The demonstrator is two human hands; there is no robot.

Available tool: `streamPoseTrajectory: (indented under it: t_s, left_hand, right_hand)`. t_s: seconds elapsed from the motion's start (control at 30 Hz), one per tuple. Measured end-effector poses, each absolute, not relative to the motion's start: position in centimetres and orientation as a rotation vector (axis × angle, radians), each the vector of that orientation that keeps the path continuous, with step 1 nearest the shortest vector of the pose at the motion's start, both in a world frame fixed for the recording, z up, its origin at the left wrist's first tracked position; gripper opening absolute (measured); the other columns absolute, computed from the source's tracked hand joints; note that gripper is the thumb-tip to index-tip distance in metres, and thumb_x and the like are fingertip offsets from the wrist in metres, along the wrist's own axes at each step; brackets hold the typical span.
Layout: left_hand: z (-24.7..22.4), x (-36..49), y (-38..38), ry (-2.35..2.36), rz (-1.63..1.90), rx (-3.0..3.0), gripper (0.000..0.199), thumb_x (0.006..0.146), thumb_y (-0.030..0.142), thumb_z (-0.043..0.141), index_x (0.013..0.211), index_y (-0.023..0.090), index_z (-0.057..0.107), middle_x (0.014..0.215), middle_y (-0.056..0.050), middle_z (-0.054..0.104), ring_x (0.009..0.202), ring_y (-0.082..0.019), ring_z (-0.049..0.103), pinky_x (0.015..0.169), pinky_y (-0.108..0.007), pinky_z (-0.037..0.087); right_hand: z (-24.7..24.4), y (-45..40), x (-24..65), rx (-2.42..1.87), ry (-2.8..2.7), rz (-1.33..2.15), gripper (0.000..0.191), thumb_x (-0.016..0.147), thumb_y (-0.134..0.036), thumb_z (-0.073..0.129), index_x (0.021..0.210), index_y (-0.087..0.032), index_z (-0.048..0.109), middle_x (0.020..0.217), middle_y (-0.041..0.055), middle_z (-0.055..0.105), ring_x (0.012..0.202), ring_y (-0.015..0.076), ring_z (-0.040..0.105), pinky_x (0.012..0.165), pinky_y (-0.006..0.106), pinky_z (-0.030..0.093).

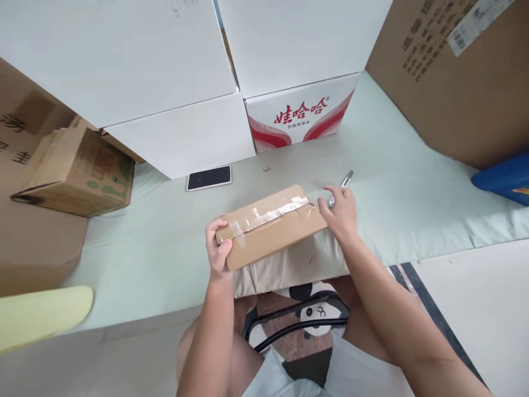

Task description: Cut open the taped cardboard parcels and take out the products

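Observation:
A small brown cardboard box (270, 227), with a torn strip of clear tape along its top seam, is tilted over the near part of the cloth-covered surface. My left hand (217, 245) grips its left end, thumb on the near side and fingers behind. By the right end is my right hand (339, 212), its thumb and fingers spread apart; whether it touches the box I cannot tell. Just beyond those fingers lies a slim silver utility knife (347, 178), partly hidden by the hand.
A phone (209, 178) lies behind the box on the pale green cloth (165, 237). White cartons (182, 132) and a red-and-white carton (301, 113) stand at the back. Brown cartons (446, 82) flank both sides. A blue object (504, 177) sits right, a yellow-green one (45, 314) left.

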State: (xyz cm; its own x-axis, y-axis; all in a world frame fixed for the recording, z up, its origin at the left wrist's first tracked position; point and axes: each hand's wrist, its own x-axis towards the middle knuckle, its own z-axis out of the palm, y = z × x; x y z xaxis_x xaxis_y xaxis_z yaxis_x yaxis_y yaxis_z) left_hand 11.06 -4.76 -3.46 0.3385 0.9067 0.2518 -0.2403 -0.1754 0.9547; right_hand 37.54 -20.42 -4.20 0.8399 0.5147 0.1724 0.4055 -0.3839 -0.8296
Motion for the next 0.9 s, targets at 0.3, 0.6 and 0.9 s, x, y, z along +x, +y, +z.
streamPoseTrajectory:
  t_s: [0.3, 0.6, 0.9]
  left_hand:
    - [-2.5, 10.7, -5.3, 0.595, 1.123, 1.465, 0.049, 0.066, 0.057, 0.084, 0.099, 0.025, 0.066, 0.122, -0.009, 0.065, 0.120, -0.030, 0.060, 0.098, -0.041, 0.050]
    - [-2.3, 10.9, -6.9, 0.582, 1.008, 1.550, 0.047, 0.072, 0.059, 0.079, 0.101, 0.025, 0.064, 0.118, -0.011, 0.065, 0.123, -0.034, 0.061, 0.099, -0.047, 0.050]
    - [-2.1, 11.8, -8.8, 0.538, 1.051, 1.637, 0.044, 0.083, 0.060, 0.071, 0.107, 0.025, 0.063, 0.120, -0.011, 0.064, 0.122, -0.033, 0.061, 0.100, -0.047, 0.051]
  right_hand:
    - [-3.7, -22.3, 40.5, -2.406, -0.556, 0.253, 0.015, 0.081, -0.025, 0.055, 0.090, -0.018, 0.064, 0.089, 0.0112, 0.062, 0.083, 0.0240, 0.055, 0.084, 0.042, 0.045]
    - [-0.1, -23.8, 38.9, -1.265, -0.423, 0.413, 0.029, 0.081, -0.036, 0.057, 0.110, -0.033, 0.055, 0.077, -0.0042, 0.056, 0.063, 0.0139, 0.058, 0.062, 0.028, 0.047]
    - [6.5, -28.0, 34.2, -1.097, -0.690, 0.362, 0.023, 0.092, -0.050, 0.058, 0.105, -0.049, 0.077, 0.055, -0.0015, 0.038, 0.043, 0.0166, 0.031, 0.044, 0.035, 0.034]
